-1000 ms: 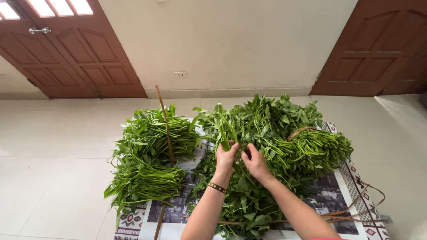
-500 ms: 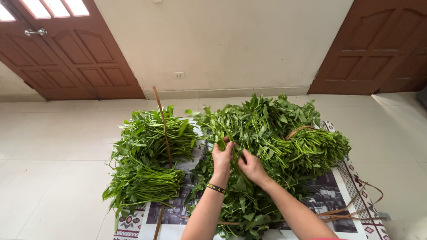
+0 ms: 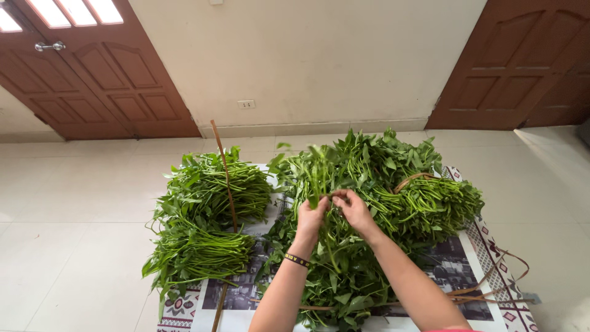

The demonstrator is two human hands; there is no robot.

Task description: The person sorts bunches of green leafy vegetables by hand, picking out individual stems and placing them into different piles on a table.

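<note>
Left hand gripping a leafy green stem upright, right hand pinching it just beside, both above the large heap of greens on the patterned mat, sorted bundles lying left

- Left hand raised, fingers curled shut in a pinch, dark band at the wrist.
- Right hand just beside it, fingers bent, forearm angled inward.
</note>
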